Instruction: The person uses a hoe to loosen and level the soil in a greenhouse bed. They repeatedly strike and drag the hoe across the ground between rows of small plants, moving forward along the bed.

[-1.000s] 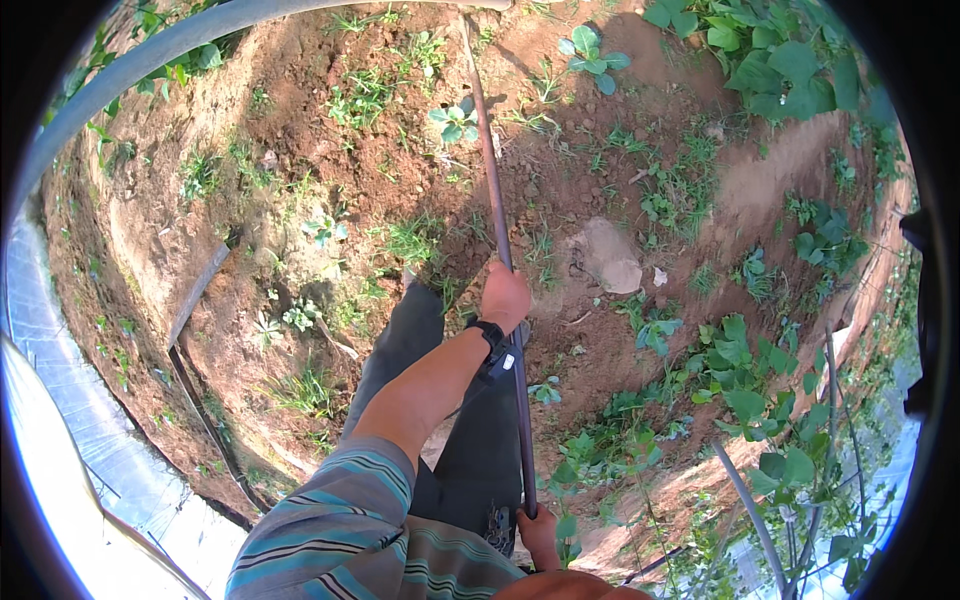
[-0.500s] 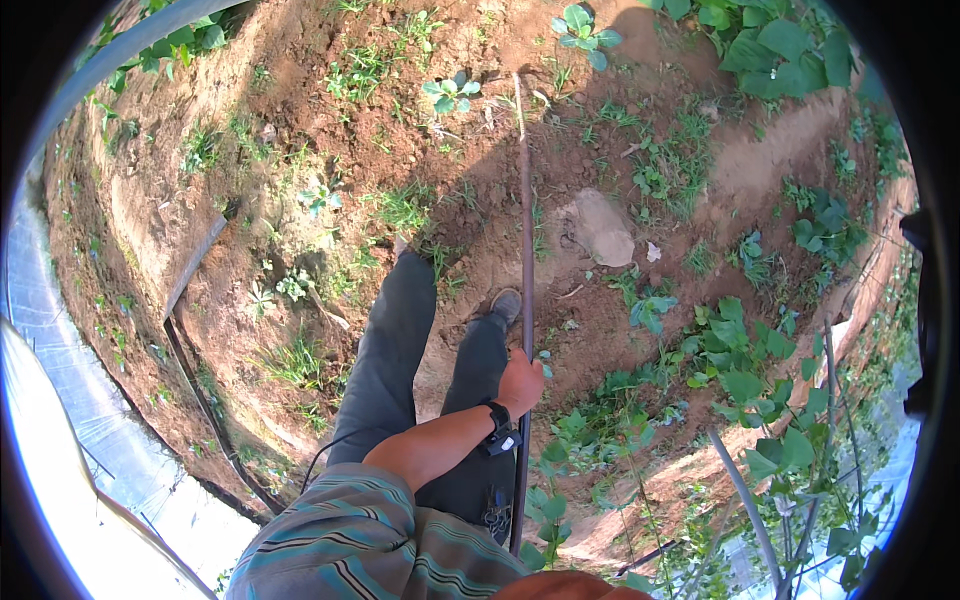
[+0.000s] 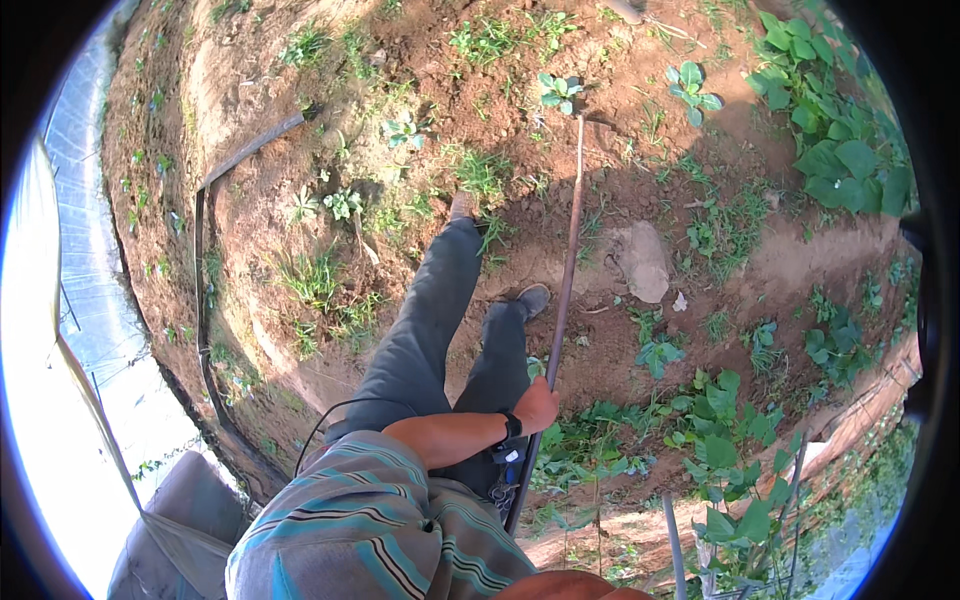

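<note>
My left hand (image 3: 537,406) is wrapped around a long, dark brown wooden pole (image 3: 566,290), with a black band and a small device on the wrist. The pole slants away from my body, thinning to a pale far end (image 3: 580,135) at the soil beside a small leafy seedling (image 3: 560,92). Whether a tool head sits there, I cannot make out. Its near end runs down past my hip. A skin-coloured patch shows at the bottom edge, but no fingers of my right hand are visible.
My shoes (image 3: 535,299) stand on reddish soil with grass tufts. A flat stone (image 3: 645,262) lies right of the pole. Bean-like vines (image 3: 725,420) grow at right near a grey post (image 3: 673,545). A bent dark strip (image 3: 203,290) lies at left, before plastic sheeting (image 3: 80,200).
The view has swung, so the ground and seedlings sit farther right and lower. My left hand keeps its grip on the pole, which now leans more to the right in the picture.
</note>
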{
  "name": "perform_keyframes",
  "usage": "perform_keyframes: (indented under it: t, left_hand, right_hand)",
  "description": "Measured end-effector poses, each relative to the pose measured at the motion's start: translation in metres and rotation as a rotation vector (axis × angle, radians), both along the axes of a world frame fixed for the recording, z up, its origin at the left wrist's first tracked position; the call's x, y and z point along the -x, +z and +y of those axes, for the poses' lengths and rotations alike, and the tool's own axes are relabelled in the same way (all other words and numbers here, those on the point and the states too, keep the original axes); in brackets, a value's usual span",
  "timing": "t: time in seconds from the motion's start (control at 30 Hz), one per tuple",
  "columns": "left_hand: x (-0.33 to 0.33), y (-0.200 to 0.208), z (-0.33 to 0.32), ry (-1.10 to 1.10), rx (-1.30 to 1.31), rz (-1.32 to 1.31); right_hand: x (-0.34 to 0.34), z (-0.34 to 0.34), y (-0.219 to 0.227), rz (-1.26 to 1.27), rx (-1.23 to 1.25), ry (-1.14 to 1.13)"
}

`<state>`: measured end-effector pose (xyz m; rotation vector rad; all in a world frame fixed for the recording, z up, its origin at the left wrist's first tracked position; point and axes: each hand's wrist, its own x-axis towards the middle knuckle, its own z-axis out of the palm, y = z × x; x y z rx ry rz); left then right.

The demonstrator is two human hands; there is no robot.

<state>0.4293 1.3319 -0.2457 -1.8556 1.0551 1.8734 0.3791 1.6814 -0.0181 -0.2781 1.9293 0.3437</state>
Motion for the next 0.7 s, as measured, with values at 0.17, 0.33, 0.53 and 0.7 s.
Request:
perform_keyframes:
  t: [0.17, 0.33, 0.53, 0.7]
  left_hand:
    - [0.003, 0.016, 0.131, 0.109, -0.082, 0.042]
    - [-0.016, -0.018, 0.070, 0.342, -0.054, 0.084]
    - [-0.111, -0.070, -0.188, 0.535, 0.244, -0.274]
    - [-0.137, -0.099, -0.232, 0.611, 0.267, -0.342]
  right_hand:
    - [0.052, 0.011, 0.043, 0.010, -0.080, 0.119]
    - [0.085, -0.011, 0.068, 0.043, -0.094, 0.199]
    - [0.053, -0.163, -0.039, 0.029, 0.287, 0.413]
    - [0.046, -0.207, -0.079, 0.027, 0.373, 0.548]
